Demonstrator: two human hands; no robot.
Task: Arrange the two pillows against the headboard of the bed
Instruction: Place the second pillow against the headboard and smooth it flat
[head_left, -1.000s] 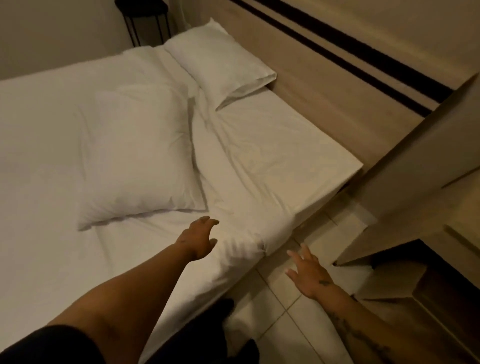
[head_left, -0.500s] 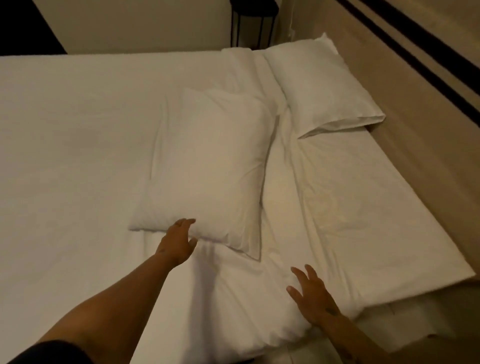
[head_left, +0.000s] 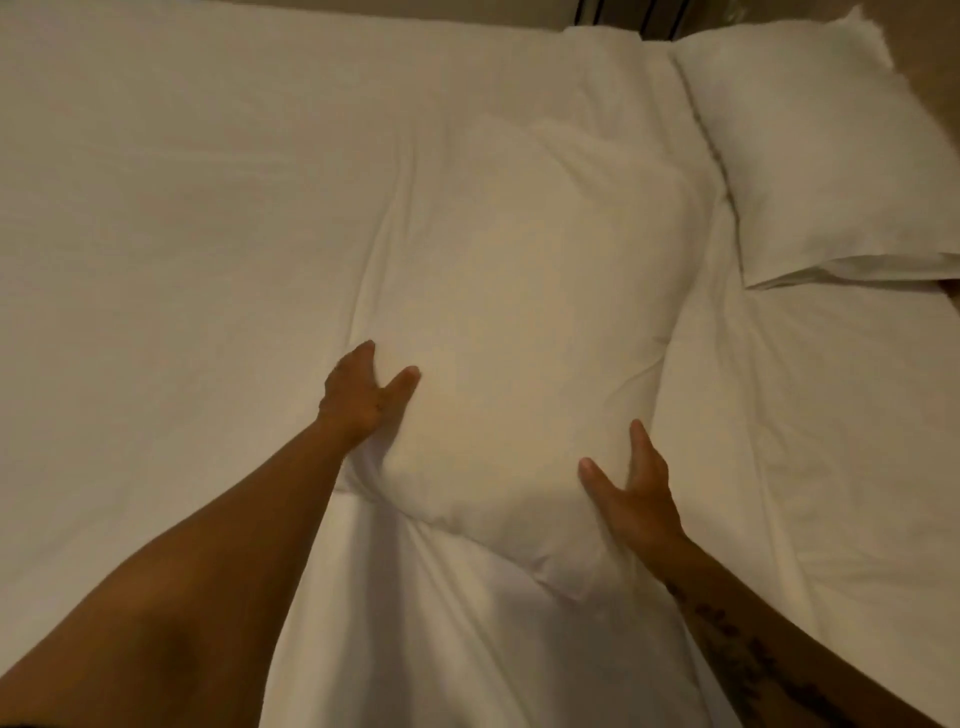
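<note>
A white pillow (head_left: 524, 322) lies in the middle of the bed, away from the headboard. My left hand (head_left: 361, 397) grips its near left edge, thumb on top and fingers tucked under. My right hand (head_left: 631, 493) presses against its near right corner, fingers spread along the side. A second white pillow (head_left: 826, 156) rests at the upper right, with its far edge at the wooden headboard (head_left: 930, 31), only a sliver of which shows at the top right corner.
The white bed sheet (head_left: 182, 234) covers the whole mattress, with wrinkles near me and to the right of the middle pillow. A dark striped object (head_left: 628, 15) stands beyond the bed's far edge at the top.
I have leaned in over the bed. My left hand went from touching the pillow's edge to gripping it, and my right hand moved from the sheet onto the pillow's near right corner.
</note>
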